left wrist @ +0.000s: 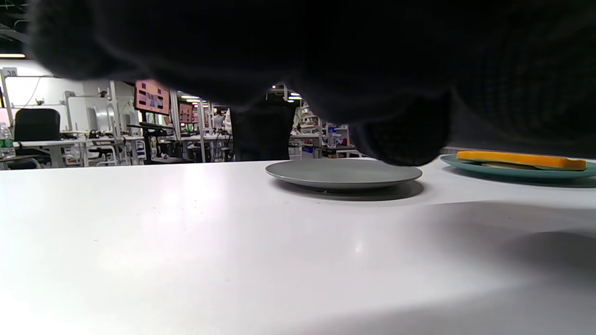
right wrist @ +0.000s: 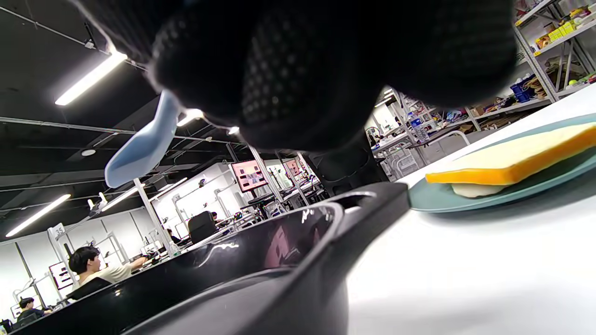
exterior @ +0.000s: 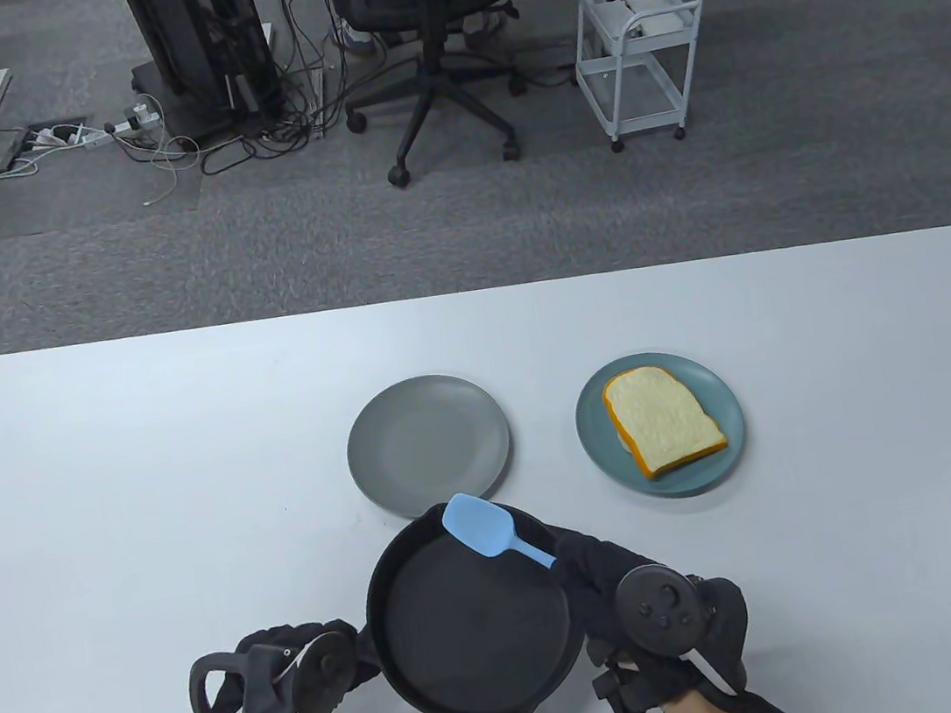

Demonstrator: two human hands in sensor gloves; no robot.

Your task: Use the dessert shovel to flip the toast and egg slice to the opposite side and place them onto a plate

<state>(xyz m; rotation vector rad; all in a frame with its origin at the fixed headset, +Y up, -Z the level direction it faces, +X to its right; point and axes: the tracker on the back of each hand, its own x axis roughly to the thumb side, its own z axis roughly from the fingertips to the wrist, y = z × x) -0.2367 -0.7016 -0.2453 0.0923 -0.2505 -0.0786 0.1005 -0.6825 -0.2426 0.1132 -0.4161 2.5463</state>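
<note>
My right hand (exterior: 653, 614) grasps the dessert shovel (exterior: 491, 531) over the empty pan (exterior: 479, 630) at lower centre; left hand (exterior: 265, 687) grip indeterminate; toast (exterior: 662, 423) already plated, right of centre; egg mostly hidden beneath.

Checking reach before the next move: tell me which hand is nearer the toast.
Right. The right hand, holding the blue shovel over the pan, sits below and just left of the toast on the teal plate. The left hand lies beyond the pan, far left.

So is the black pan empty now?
Empty. The black pan shows only its bare dark bottom; the toast lies on the teal plate, and the blue shovel hovers above.
</note>
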